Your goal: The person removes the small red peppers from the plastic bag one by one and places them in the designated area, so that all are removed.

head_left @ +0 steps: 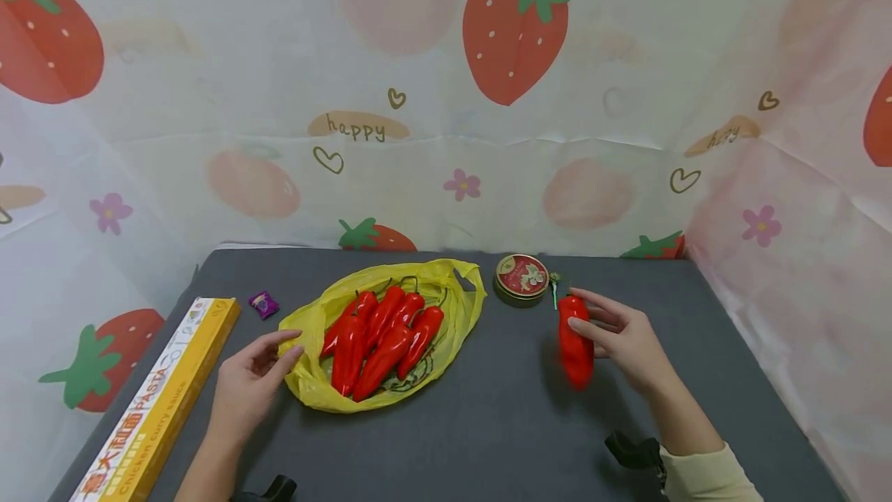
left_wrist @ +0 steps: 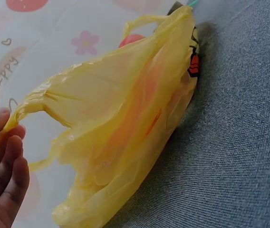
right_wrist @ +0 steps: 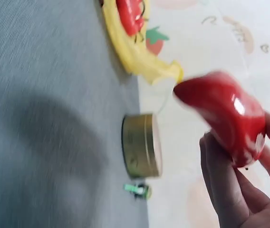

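In my right hand (head_left: 620,335) I pinch a shiny red chili pepper (head_left: 575,343) above the right half of the table, its tip pointing down. The right wrist view shows the same pepper (right_wrist: 223,107) between thumb and fingers. My left hand (head_left: 252,386) pinches the edge of a yellow plastic bag (head_left: 453,339); the left wrist view has the bag handle (left_wrist: 30,105) between thumb and fingertips. Several red peppers (head_left: 379,339) with dark stems lie in the bag's open mouth.
Behind the right hand stand a round tin (head_left: 521,279) and a small green-tipped item (head_left: 554,289). A purple wrapped packet (head_left: 264,304) lies left of the bag. Along the table's left edge lies a long yellow pasta box (head_left: 160,401). Strawberry-print cloth (head_left: 418,177) hangs behind the table.
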A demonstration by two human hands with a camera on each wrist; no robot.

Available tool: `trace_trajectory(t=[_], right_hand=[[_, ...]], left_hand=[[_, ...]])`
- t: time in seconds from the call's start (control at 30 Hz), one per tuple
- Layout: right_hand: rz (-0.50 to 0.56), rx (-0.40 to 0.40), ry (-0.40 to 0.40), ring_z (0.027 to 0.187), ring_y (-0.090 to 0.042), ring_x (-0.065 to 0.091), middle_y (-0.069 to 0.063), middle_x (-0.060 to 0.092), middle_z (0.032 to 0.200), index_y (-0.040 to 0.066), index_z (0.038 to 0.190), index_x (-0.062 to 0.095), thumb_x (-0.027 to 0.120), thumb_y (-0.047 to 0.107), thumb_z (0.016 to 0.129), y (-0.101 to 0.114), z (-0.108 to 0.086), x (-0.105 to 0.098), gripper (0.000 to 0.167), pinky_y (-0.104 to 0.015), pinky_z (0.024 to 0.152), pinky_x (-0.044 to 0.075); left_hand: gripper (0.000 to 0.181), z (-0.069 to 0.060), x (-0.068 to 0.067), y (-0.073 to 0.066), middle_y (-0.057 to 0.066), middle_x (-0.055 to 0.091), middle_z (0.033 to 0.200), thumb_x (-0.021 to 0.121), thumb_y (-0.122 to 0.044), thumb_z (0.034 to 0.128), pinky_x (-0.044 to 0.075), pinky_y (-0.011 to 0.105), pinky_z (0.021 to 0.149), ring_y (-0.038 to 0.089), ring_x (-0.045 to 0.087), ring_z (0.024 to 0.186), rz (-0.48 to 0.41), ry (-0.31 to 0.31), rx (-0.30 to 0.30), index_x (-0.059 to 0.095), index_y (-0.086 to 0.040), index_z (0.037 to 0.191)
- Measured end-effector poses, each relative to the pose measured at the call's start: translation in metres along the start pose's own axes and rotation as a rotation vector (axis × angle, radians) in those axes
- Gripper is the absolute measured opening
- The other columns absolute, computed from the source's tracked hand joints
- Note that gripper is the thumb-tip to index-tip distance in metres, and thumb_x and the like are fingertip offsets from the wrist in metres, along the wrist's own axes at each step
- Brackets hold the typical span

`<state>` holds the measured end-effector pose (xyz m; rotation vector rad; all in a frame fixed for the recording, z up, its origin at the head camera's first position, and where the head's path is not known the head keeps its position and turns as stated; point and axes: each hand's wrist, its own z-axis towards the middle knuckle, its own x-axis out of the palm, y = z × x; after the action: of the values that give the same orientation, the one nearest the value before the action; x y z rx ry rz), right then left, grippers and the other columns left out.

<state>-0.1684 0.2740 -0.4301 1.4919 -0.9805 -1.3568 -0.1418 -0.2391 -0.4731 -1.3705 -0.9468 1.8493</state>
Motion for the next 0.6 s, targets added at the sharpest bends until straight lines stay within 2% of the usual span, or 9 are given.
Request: trace_trajectory(t=[0.2,0.43,0.6], right_hand=[[-0.085,-0.021,0.011,0.103,-0.008,0.065,-0.023,0.056,0.139,0.015,0.149,0.050,0.068,0.031,0.097,-0.012,-0.002,-0.030,0.057,-0.035,0.077,0.060],[-0.189,-0.023,0.005,0.098,-0.009,0.066,-0.024,0.056,0.138,0.014,0.152,0.046,0.065,0.032,0.099,-0.022,-0.007,-0.065,0.058,-0.035,0.074,0.060],[-0.194,-0.010,0.001,0.092,-0.013,0.070,-0.029,0.056,0.136,0.011,0.153,0.042,0.064,0.030,0.100,-0.028,-0.011,-0.083,0.060,-0.035,0.075,0.061]], left_hand=[[0.038,0.000,-0.002,0.002,0.010,0.068,0.124,0.064,-0.031,0.1002,0.053,0.011,0.078,0.004,0.059,0.091,-0.071,0.088,0.021,0.065,-0.015,0.134],[0.039,-0.001,-0.003,0.003,0.016,0.068,0.125,0.064,-0.022,0.1004,0.055,0.013,0.079,0.003,0.067,0.088,-0.140,0.092,0.031,0.062,-0.010,0.138],[0.040,-0.001,-0.003,0.002,0.019,0.065,0.130,0.065,-0.021,0.0996,0.056,0.015,0.079,0.002,0.069,0.090,-0.164,0.101,0.042,0.062,-0.008,0.137]])
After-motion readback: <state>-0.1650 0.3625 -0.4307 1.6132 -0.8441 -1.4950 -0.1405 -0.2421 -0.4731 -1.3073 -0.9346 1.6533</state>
